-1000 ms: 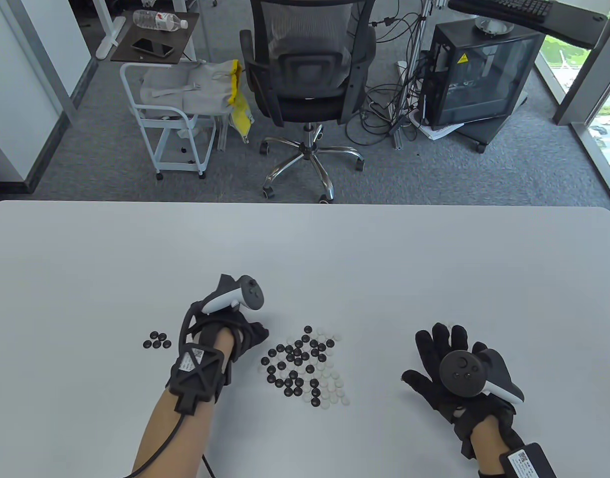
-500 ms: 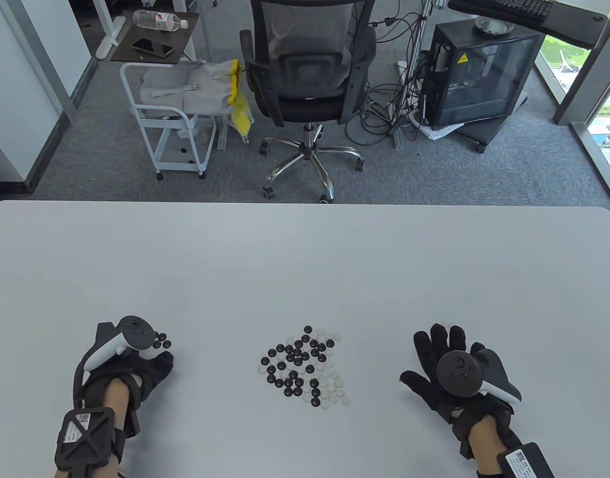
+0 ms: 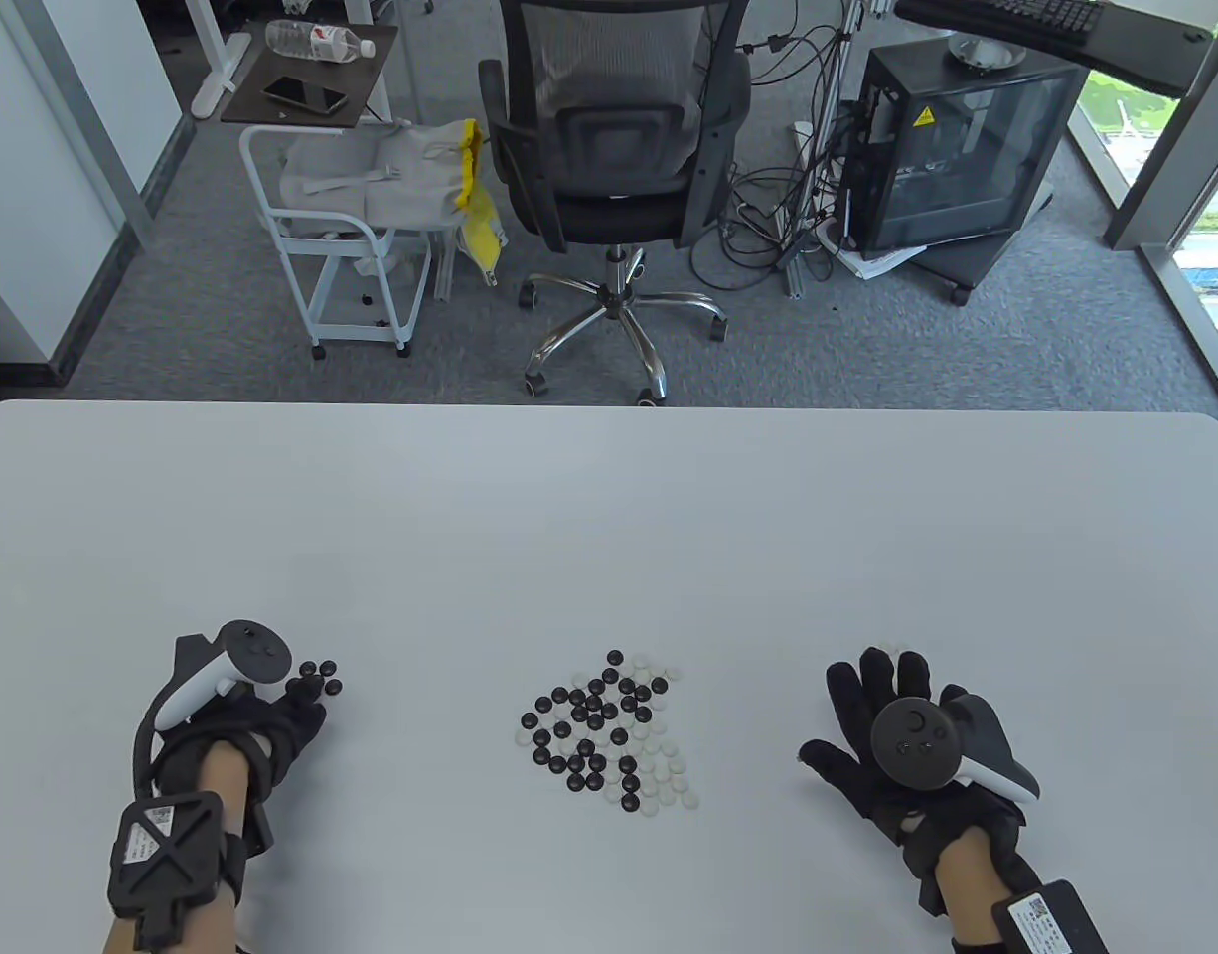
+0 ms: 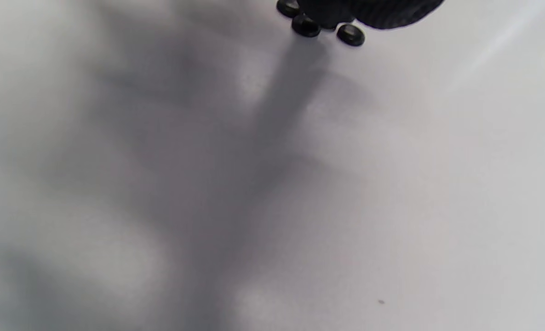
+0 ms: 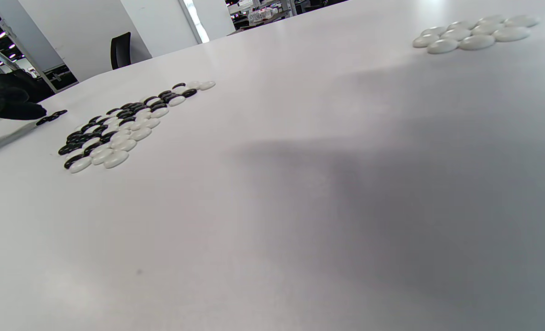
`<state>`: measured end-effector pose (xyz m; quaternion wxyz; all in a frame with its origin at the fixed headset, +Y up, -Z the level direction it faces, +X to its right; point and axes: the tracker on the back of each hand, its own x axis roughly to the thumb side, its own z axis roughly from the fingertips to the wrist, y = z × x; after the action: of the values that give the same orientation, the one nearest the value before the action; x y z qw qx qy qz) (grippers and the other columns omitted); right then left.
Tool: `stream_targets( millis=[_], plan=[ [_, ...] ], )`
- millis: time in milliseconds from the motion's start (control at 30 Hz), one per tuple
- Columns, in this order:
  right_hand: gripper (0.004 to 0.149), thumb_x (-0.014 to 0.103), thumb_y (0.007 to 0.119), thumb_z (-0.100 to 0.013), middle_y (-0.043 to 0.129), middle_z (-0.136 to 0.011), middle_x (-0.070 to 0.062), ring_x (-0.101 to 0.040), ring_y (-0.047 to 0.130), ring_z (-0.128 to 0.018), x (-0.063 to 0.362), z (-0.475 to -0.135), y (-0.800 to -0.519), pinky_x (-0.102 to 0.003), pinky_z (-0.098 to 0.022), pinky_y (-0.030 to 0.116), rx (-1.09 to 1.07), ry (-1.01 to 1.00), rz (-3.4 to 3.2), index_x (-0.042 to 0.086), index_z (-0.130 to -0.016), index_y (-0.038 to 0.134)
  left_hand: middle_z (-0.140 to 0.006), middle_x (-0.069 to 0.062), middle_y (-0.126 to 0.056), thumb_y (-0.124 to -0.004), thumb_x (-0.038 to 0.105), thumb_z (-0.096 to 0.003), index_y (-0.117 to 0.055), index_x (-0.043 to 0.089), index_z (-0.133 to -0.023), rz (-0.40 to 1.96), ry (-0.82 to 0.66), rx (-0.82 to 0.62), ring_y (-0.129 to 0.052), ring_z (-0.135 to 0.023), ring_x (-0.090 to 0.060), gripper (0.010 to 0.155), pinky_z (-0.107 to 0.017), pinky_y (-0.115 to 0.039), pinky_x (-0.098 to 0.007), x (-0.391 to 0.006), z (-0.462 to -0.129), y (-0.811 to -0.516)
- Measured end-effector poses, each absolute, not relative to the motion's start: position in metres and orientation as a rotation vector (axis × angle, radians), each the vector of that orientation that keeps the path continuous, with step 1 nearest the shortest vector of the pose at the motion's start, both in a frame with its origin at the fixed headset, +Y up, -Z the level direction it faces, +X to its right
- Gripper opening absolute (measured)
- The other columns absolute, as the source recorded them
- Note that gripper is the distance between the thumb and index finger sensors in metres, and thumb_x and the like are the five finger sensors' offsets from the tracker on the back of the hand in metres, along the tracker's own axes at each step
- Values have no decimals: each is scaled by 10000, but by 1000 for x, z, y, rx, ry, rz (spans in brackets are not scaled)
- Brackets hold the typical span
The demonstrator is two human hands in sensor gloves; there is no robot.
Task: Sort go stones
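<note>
**Go stones, sorting in progress**

Lower right: right hand [image 3: 892,740] flat on white table [image 3: 609,517], fingers spread, released. Lower left: left hand [image 3: 271,720], fingertips at black-stone cluster [image 3: 316,679]; grasp cannot be told. Centre: mixed black-and-white pile [image 3: 609,730]. White-stone cluster [image 5: 474,33] beyond right hand.

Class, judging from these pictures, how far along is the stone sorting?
Done: a few round black stones lie grouped on the left, several white stones on the right. In hand: the left hand is at the black group; whether it holds one is unclear. Left: the mixed black-and-white pile is large.
</note>
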<state>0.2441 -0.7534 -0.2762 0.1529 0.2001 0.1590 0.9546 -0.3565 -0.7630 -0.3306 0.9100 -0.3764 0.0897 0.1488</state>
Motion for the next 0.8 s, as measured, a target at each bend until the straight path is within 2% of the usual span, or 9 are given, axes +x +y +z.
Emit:
stream_targets(
  millis=[67,167,300,467,567,800],
  plan=[
    [871,523,473,-637,5,-1086,-491,-694,-90,-882,244,-276,-753,-889,-483,21,574,453,2738,-86,-1167,147,-1056,-209,220,-472,499,-509,-383,351,-1166,297,147,-746,236,-900,-524,679,-505,46,-813,-342,-337,-747],
    [870,523,473,-637,7,-1086,-491,-693,-89,-882,244,-277,-753,-889,-483,21,574,456,2739,-85,-1167,149,-1099,-204,169,-484,527,-509,-516,309,-1166,280,47,-724,210,-914,-530,693,-516,26,-815,-302,-350,-721],
    [871,523,473,-637,7,-1087,-489,-694,-91,-882,244,-277,-753,-890,-482,21,576,455,2740,-87,-1167,149,-1145,-211,80,-505,529,-518,-624,305,-1137,214,-95,-743,155,-941,-538,669,-534,-12,-818,-242,-365,-706],
    [870,523,472,-637,8,-1086,-491,-694,-89,-882,245,-276,-753,-890,-482,22,576,447,2736,-86,-1168,149,-1152,-212,47,-526,518,-528,-651,318,-1117,159,-255,-810,131,-950,-537,635,-541,-32,-818,-161,-382,-717],
    [869,524,473,-637,8,-1087,-491,-694,-89,-882,245,-276,-753,-890,-483,22,579,442,2733,-85,-1168,151,-1148,-211,57,-525,517,-528,-630,323,-1123,139,-301,-839,134,-948,-536,635,-540,-29,-819,-124,-390,-730],
    [870,523,473,-637,8,-1087,-491,-693,-88,-884,245,-276,-752,-889,-483,21,583,447,2729,-86,-1169,153,-1091,-208,166,-516,508,-529,-460,373,-1149,145,-305,-881,204,-909,-527,637,-528,6,-818,-87,-404,-759]
  ],
)
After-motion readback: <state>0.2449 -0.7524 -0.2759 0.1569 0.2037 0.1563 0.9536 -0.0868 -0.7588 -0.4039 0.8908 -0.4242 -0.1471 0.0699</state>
